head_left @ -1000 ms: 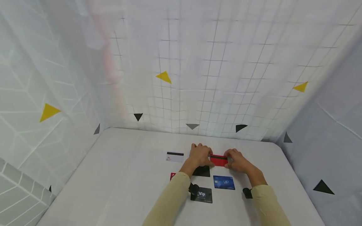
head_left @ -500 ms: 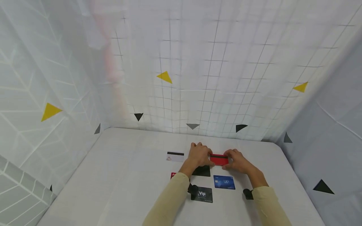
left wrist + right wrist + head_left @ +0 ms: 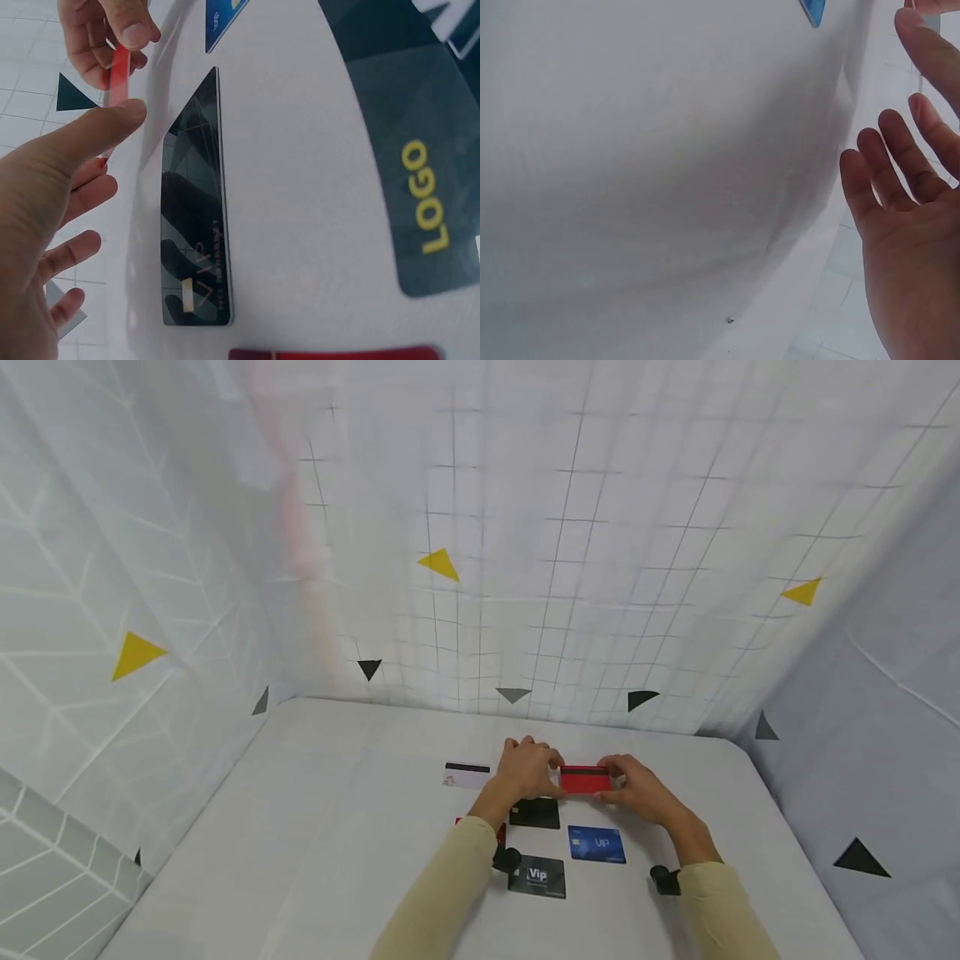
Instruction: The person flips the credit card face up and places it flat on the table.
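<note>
A red card with a dark stripe (image 3: 586, 782) is held between both hands near the far side of the table. My left hand (image 3: 527, 768) pinches its left edge between thumb and fingers, and my right hand (image 3: 639, 790) holds the right edge. In the left wrist view the red card (image 3: 118, 73) shows nearly edge-on, above the table. Below the hands lie a black card (image 3: 535, 813) and a blue VIP card (image 3: 596, 844). The right wrist view catches my right hand (image 3: 915, 247) with its other fingers loosely spread; the card is barely visible there.
On the white table (image 3: 337, 827) lie a white card with a black stripe (image 3: 466, 776), a dark grey Vip card (image 3: 537, 877) and another red card (image 3: 502, 835), mostly covered by the left forearm. White sheeting with grid lines (image 3: 555, 568) rises behind the table.
The red card has risen slightly and shifted a little to the right, both hands staying at its edges. The right thumb has changed its place along the card. The other cards lie as before.
</note>
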Demonstrator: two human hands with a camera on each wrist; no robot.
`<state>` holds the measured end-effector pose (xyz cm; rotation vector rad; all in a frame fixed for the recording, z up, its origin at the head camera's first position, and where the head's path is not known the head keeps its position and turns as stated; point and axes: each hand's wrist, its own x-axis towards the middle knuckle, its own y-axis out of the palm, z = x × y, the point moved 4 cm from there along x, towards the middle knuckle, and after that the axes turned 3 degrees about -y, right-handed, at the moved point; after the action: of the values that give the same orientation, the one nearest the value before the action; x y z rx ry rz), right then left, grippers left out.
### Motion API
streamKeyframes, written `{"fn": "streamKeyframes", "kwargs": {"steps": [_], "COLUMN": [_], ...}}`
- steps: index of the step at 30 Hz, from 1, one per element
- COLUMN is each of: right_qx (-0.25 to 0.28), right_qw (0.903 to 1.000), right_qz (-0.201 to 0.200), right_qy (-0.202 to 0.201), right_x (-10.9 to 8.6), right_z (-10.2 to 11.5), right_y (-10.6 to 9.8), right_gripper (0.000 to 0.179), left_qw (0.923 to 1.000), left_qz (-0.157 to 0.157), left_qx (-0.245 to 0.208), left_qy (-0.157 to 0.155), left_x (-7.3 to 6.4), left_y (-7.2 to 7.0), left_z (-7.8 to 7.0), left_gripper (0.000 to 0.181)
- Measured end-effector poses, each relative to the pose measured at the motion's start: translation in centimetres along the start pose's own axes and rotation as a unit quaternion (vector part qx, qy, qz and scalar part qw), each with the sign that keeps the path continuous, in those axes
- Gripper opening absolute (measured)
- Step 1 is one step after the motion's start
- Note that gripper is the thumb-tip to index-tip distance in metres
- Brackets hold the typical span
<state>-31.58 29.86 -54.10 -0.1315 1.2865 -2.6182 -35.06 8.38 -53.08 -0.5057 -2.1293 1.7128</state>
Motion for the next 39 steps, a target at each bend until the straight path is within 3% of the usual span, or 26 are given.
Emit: {"fn": "streamKeyframes", "kwargs": {"steps": [14, 25, 39], "right_qx": [0.056, 0.069, 0.09], "right_qw": [0.998, 0.997, 0.994], "right_qz": [-0.021, -0.023, -0.014], "right_qy": [-0.02, -0.027, -0.062], "right_x": [-0.4, -0.6, -0.5], "right_z": [1.0, 2.2, 3.6], "right_y": [-0.3, -0.2, -0.1], "right_gripper": [0.07, 0.071, 0.056], "left_qw": [0.9998, 0.9992, 0.9977], "left_qz": [0.008, 0.012, 0.031], "left_qx": [-0.009, -0.025, -0.046], "left_qy": [0.014, 0.027, 0.04], "left_x": [-0.5, -0.8, -0.7], "left_y": [-0.3, -0.1, 0.5], "left_z": [-0.1, -0.2, -0.6], "left_gripper": [0.052, 0.051, 0.049]}}
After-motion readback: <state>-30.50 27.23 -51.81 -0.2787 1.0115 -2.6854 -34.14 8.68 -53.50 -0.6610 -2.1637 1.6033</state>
